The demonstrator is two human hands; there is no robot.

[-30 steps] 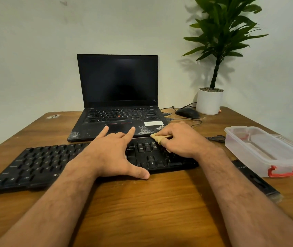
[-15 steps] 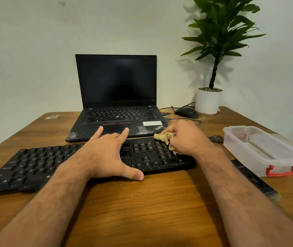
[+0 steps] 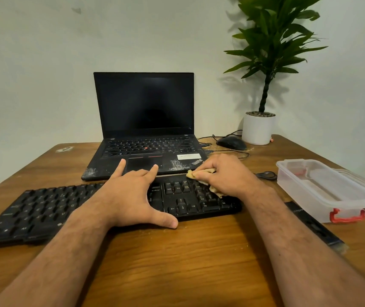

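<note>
- On my feed, the left hand lies flat across the middle of the long black plastic computer keyboard. Its fingers are spread and it grips nothing.
- Its thumb reaches out to the right along the keyboard's near edge, with the tip down at the wooden table. Two straight fingertips point toward the laptop's palm rest; I cannot tell whether they touch it.
- The right hand is curled round a small crumpled tan cloth and presses it onto the number-pad end of the keyboard, at the far right corner.
- A corner of the cloth pokes out to the left of the fingers, and another fold shows under the heel of the hand, over the keys.
- The two hands are apart, with the arrow and navigation keys bare between them.
- The keyboard lies slantwise on the table, its left end nearer to me and its right end just in front of the open black laptop. The laptop's screen is dark and its front edge is scuffed white.
- Behind the right hand, a black corded mouse sits beside a white round pot holding a leafy green plant.
- To the right stands a clear plastic lidded box with a red clasp. A flat black bar lies just in front of it, near the right forearm.
</note>
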